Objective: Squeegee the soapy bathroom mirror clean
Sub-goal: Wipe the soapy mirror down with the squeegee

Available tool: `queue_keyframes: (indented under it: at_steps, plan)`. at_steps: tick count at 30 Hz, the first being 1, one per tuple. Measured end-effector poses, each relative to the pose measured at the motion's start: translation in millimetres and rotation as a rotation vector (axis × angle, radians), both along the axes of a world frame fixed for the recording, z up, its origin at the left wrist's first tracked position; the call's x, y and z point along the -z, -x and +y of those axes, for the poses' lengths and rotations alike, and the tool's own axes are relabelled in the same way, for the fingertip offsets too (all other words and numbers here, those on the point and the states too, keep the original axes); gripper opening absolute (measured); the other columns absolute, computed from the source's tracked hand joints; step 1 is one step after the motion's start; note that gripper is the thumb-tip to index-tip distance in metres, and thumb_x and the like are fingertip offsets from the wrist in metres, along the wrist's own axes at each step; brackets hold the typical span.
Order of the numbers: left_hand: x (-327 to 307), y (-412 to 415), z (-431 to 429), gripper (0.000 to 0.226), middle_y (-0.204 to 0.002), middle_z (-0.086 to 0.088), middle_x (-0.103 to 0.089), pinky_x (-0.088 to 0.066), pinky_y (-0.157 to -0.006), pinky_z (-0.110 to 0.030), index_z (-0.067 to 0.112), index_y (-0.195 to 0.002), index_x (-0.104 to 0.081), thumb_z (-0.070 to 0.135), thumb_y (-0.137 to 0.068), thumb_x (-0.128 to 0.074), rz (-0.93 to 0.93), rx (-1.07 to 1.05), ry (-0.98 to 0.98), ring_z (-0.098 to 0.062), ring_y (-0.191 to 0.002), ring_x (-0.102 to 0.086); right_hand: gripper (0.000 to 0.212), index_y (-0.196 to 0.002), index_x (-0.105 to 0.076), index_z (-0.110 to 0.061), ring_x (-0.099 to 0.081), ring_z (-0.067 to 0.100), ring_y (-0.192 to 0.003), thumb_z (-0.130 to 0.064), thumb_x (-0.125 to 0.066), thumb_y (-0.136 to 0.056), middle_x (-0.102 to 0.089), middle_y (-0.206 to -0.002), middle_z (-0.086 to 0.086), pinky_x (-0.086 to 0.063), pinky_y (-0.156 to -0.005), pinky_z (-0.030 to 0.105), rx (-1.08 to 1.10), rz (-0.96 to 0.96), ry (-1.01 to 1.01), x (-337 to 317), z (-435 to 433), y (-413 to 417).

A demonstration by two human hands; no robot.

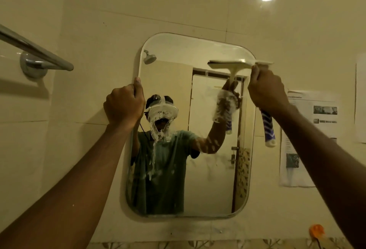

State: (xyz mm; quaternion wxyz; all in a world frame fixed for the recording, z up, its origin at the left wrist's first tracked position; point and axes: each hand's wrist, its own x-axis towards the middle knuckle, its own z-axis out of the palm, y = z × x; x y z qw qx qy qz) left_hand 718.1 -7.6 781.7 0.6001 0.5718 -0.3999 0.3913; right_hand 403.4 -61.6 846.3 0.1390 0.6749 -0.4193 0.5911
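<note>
On the cream tiled wall the mirror (198, 98) hangs foam-streaked mid-glass, left hand (123, 106) clamped on its left edge for steadiness, right hand (266, 90) fisted round the squeegee (263, 64) at its top right corner, seemingly for a downward pull.

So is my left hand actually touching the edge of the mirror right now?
Touching. The head view shows the left hand wrapped over the mirror at its left rim, with the fingers pressed flat on the edge and no gap visible.
</note>
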Motion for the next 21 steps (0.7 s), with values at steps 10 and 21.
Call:
queue_keyframes:
  at_steps: [10,21]
  plan:
    - [1,1,1,0.061,-0.054,-0.002,-0.046,-0.021,-0.048,-0.016,0.005,-0.07,-0.064,0.043,-0.103,-0.029,-0.005,-0.008,-0.01,-0.017,-0.049,-0.041,0.048,-0.074,-0.053,-0.015,-0.049,0.015,-0.05,-0.039,-0.025,-0.106,-0.054,-0.062,0.004,-0.041,-0.05,0.028,-0.033,-0.026,-0.1,67,22,1]
    - [2,1,-3,0.06,-0.051,0.002,-0.045,-0.031,-0.05,-0.022,0.01,-0.066,-0.062,0.045,-0.103,-0.03,0.03,0.01,0.002,-0.018,-0.047,-0.045,0.047,-0.086,-0.058,-0.009,-0.053,0.019,-0.051,-0.038,-0.025,-0.105,-0.055,-0.064,0.006,-0.052,-0.052,0.036,-0.022,-0.024,-0.036,-6,7,-1]
